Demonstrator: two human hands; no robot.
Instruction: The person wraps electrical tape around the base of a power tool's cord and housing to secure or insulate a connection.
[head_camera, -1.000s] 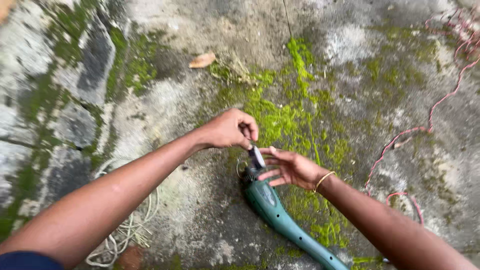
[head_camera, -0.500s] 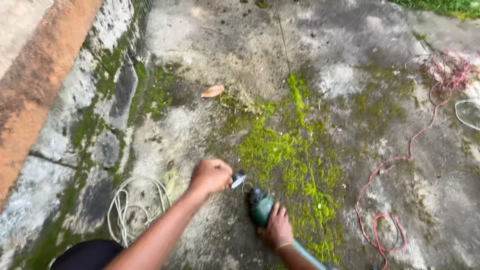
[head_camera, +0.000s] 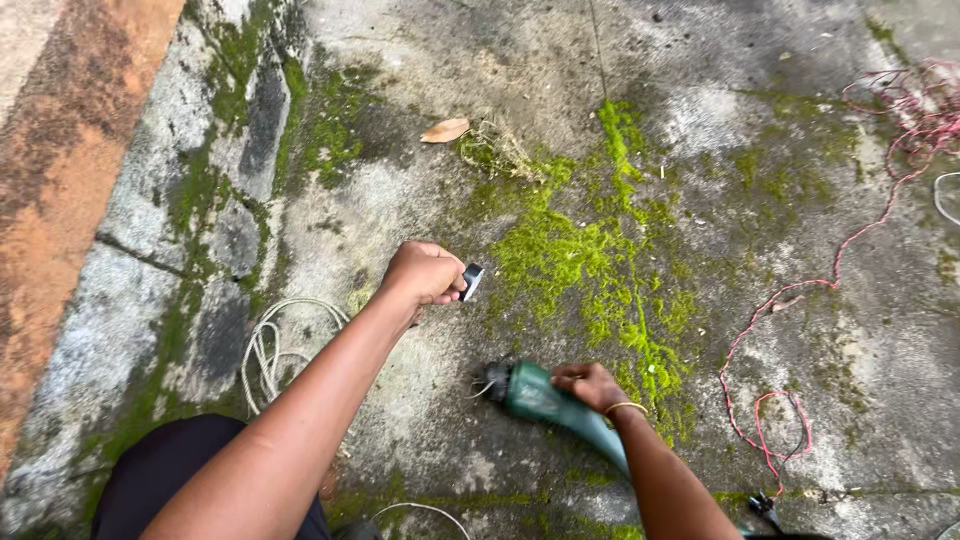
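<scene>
Head view: our two hands work low over mossy concrete with a green power tool.

Our left hand (head_camera: 425, 272) is closed in a fist around a small dark flat piece (head_camera: 472, 281) that sticks out past the knuckles. Our right hand (head_camera: 590, 385) is wrapped tight round the body of the green plastic handheld power tool (head_camera: 545, 402), which lies on the grey concrete ground (head_camera: 420, 440) beside a bright green moss patch (head_camera: 590, 270). A white cord coil (head_camera: 268, 345) lies left; a red wire (head_camera: 800, 290) trails right.
</scene>
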